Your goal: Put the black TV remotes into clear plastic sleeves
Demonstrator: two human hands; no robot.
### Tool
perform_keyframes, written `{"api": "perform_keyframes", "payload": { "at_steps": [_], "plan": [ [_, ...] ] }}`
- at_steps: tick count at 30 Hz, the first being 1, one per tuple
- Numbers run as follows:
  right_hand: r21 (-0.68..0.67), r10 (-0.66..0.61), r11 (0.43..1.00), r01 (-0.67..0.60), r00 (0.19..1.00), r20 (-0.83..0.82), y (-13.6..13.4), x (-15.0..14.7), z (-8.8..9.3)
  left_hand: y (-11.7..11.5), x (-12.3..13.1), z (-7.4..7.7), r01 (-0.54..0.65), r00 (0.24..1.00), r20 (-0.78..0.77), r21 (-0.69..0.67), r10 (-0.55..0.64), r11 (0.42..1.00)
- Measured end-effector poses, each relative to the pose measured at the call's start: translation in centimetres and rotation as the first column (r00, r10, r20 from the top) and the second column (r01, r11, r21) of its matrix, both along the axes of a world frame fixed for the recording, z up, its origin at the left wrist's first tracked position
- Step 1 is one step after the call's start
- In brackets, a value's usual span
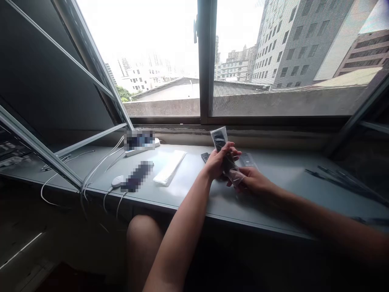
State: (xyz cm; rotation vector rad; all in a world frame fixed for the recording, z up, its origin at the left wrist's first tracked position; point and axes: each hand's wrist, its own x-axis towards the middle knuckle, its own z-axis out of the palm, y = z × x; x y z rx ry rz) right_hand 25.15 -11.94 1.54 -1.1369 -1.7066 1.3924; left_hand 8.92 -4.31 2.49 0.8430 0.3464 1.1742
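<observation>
A long black remote control [220,139] sits inside a clear plastic bag, held tilted above the desk. My left hand [219,160] is wrapped round its middle, with the bag's upper end sticking out past the fingers. At the lower end, my right hand [247,179] pinches the loose plastic. Behind my left hand, part of another black remote control [205,156] with small buttons lies on the desk, mostly hidden. A flat grey item [248,160] with faint print lies just beyond my right hand; its kind is unclear.
A stack of clear-white plastic sleeves [170,168] lies left of my hands on the grey desk [185,198]. Farther left are a blurred-out phone [138,176], a round white charger [117,181], a power strip [142,148] and cables. Metal frame bars [68,175] slant across the left; dark straps [343,180] lie right.
</observation>
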Motion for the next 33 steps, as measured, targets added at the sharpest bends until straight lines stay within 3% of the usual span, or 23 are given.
{"api": "perform_keyframes", "payload": {
  "at_steps": [6,10,13,18,23,30,33],
  "plan": [
    [-0.049,-0.059,0.997,0.056,0.996,-0.064,0.2,0.3,-0.2,0.5,-0.7,0.4,-0.069,0.996,0.055,-0.017,0.07,0.997],
    [-0.083,-0.101,0.992,0.09,0.986,-0.13,0.4,0.3,-0.6,1.2,-1.2,0.7,-0.187,0.965,0.162,-0.125,0.206,0.974],
    [-0.08,-0.102,0.992,0.095,0.99,-0.096,0.4,0.2,-0.8,1.5,-1.4,0.9,-0.212,0.944,0.215,-0.187,0.251,0.959],
    [-0.064,-0.053,0.997,0.049,0.997,-0.057,0.2,0.2,-0.5,1.3,-1.2,0.8,-0.154,0.964,0.193,-0.145,0.18,0.977],
    [-0.022,-0.044,0.999,0.041,0.989,-0.143,0.4,0.4,-0.7,1.1,-1.2,0.7,-0.064,0.983,0.162,-0.135,0.086,0.989],
    [0.104,-0.09,0.989,0.108,0.982,-0.165,0.3,0.5,-0.3,1.3,-1.2,0.0,0.013,0.997,-0.072,-0.107,-0.021,0.994],
    [0.119,-0.057,0.99,0.076,0.986,-0.157,0.3,0.6,0.2,1.3,-1.5,0.0,0.007,0.999,-0.036,-0.086,-0.01,0.996]
  ]
}}
